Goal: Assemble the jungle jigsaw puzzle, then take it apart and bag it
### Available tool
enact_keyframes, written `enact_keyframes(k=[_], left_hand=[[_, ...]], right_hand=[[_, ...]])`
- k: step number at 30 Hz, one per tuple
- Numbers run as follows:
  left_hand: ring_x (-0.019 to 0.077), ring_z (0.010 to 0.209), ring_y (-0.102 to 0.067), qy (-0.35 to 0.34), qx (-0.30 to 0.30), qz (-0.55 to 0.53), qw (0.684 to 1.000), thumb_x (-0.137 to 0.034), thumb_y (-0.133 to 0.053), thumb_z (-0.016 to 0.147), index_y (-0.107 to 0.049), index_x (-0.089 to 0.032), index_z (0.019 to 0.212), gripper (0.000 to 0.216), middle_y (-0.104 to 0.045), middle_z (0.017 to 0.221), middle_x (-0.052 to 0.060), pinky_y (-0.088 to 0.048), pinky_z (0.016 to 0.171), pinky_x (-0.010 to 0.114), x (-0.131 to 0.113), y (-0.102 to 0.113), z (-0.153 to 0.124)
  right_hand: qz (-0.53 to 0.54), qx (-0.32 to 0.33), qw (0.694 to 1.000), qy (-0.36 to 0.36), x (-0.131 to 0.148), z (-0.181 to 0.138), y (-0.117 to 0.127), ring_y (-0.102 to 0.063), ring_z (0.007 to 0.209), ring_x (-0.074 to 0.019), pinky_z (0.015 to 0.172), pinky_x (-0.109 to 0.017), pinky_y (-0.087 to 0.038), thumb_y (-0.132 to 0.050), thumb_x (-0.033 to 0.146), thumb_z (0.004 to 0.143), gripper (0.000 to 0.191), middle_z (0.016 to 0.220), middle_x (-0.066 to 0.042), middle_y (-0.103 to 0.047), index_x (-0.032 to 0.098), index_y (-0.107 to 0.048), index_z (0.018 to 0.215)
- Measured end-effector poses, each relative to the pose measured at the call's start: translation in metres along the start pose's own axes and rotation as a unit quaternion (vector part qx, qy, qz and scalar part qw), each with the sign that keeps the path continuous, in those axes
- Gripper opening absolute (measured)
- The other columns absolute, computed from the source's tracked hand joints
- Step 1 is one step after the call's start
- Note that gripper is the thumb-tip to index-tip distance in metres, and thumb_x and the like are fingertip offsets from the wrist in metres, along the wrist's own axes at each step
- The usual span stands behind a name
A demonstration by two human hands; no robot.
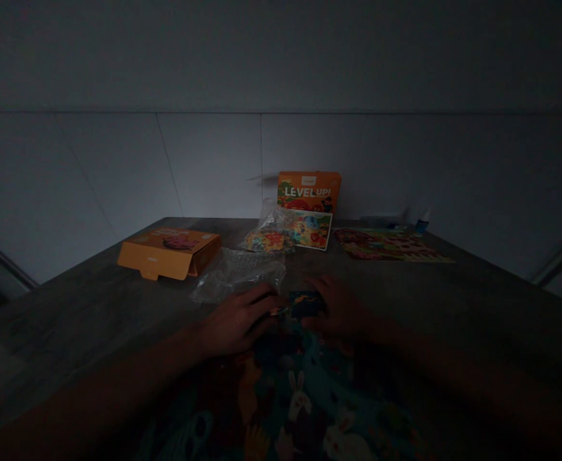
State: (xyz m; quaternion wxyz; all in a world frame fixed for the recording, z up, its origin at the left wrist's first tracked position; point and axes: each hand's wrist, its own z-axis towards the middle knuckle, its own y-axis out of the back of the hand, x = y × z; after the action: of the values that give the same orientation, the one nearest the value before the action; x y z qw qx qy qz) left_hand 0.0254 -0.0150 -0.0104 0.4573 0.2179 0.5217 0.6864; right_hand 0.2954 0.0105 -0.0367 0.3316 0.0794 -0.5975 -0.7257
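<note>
In dim light, a partly joined jigsaw puzzle (297, 400) with white rabbits on a dark teal ground lies flat in front of me. My left hand (240, 318) rests by its far left edge, fingers curled on a small puzzle piece (278, 312), of which little shows. Across from it, my right hand (336, 308) has its thumb and fingers around a dark blue puzzle piece (306, 304) at the puzzle's far edge. A narrow gap separates the two hands. Shadow hides the puzzle's near corners.
An orange open-flapped box (168, 256) lies at left, beside a crumpled clear plastic bag (242, 272). Behind are a bag of puzzle pieces (269, 240), a picture card (312, 229) and an upright orange box (308, 189). A colourful sheet (391, 245) and small bottle (422, 223) lie right.
</note>
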Motion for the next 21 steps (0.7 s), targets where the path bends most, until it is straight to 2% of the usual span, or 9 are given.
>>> enact_keyframes(k=[3, 6, 9, 12, 15, 18, 21], left_hand=[[0.0234, 0.095, -0.064, -0.019, 0.040, 0.115, 0.992, -0.016, -0.044, 0.099, -0.052, -0.019, 0.128, 0.031, -0.059, 0.116, 0.012, -0.057, 0.078, 0.034, -0.004, 0.001, 0.001], [0.0266, 0.094, -0.065, -0.046, 0.082, 0.221, 0.971, -0.011, -0.045, 0.096, -0.051, -0.018, 0.129, 0.034, -0.061, 0.116, 0.015, -0.058, 0.069, 0.034, -0.014, 0.005, 0.001], [0.0268, 0.097, -0.064, -0.054, 0.065, 0.243, 0.966, -0.012, -0.045, 0.097, -0.047, -0.019, 0.132, 0.035, -0.060, 0.119, 0.015, -0.059, 0.069, 0.035, -0.026, 0.006, 0.000], [0.0232, 0.101, -0.064, -0.025, 0.009, 0.159, 0.987, -0.014, -0.043, 0.099, -0.040, -0.021, 0.137, 0.039, -0.059, 0.122, 0.012, -0.059, 0.078, 0.034, -0.033, -0.001, -0.001], [0.0193, 0.098, -0.065, 0.031, -0.017, 0.029, 0.999, -0.019, -0.042, 0.101, -0.044, -0.022, 0.132, 0.031, -0.059, 0.119, 0.009, -0.058, 0.081, 0.031, -0.031, -0.012, 0.001], [0.0200, 0.103, -0.063, 0.097, -0.055, -0.070, 0.991, -0.021, -0.043, 0.100, -0.050, -0.022, 0.125, 0.026, -0.061, 0.116, 0.007, -0.055, 0.089, 0.033, -0.021, -0.018, 0.006], [0.0220, 0.107, -0.062, 0.165, -0.115, -0.114, 0.973, -0.022, -0.047, 0.097, -0.052, -0.021, 0.122, 0.025, -0.063, 0.116, 0.007, -0.051, 0.094, 0.036, -0.011, -0.018, 0.008]], right_hand=[[0.000, 0.007, 1.000, -0.014, 0.000, 0.000, 0.002, -0.054, 0.109, -0.0348, 0.094, -0.050, -0.042, -0.070, 0.064, 0.075, 0.072, 0.118, -0.019, -0.058, 0.011, -0.060, 0.123], [0.009, -0.002, 1.000, -0.020, 0.004, -0.002, 0.003, -0.056, 0.101, -0.0304, 0.090, -0.045, -0.043, -0.069, 0.059, 0.079, 0.056, 0.108, -0.015, -0.060, 0.012, -0.062, 0.110], [0.002, -0.016, 0.999, -0.038, 0.009, -0.004, 0.000, -0.055, 0.096, -0.0289, 0.087, -0.043, -0.042, -0.068, 0.054, 0.081, 0.046, 0.103, -0.013, -0.060, 0.013, -0.060, 0.101], [0.008, -0.031, 0.998, -0.051, 0.012, -0.004, -0.002, -0.055, 0.096, -0.0278, 0.084, -0.040, -0.042, -0.069, 0.042, 0.081, 0.035, 0.102, -0.013, -0.061, 0.014, -0.058, 0.099], [0.045, -0.047, 0.996, -0.067, 0.012, -0.003, -0.002, -0.057, 0.094, -0.0259, 0.082, -0.037, -0.043, -0.069, 0.031, 0.079, 0.031, 0.101, -0.011, -0.062, 0.016, -0.056, 0.102], [0.109, -0.062, 0.990, -0.069, 0.011, -0.004, -0.002, -0.058, 0.088, -0.0232, 0.078, -0.036, -0.044, -0.063, 0.026, 0.082, 0.023, 0.097, -0.008, -0.063, 0.017, -0.055, 0.101], [0.171, -0.086, 0.980, -0.056, 0.011, -0.004, -0.001, -0.060, 0.086, -0.0216, 0.078, -0.035, -0.046, -0.061, 0.026, 0.085, 0.017, 0.095, -0.007, -0.065, 0.018, -0.056, 0.099]])
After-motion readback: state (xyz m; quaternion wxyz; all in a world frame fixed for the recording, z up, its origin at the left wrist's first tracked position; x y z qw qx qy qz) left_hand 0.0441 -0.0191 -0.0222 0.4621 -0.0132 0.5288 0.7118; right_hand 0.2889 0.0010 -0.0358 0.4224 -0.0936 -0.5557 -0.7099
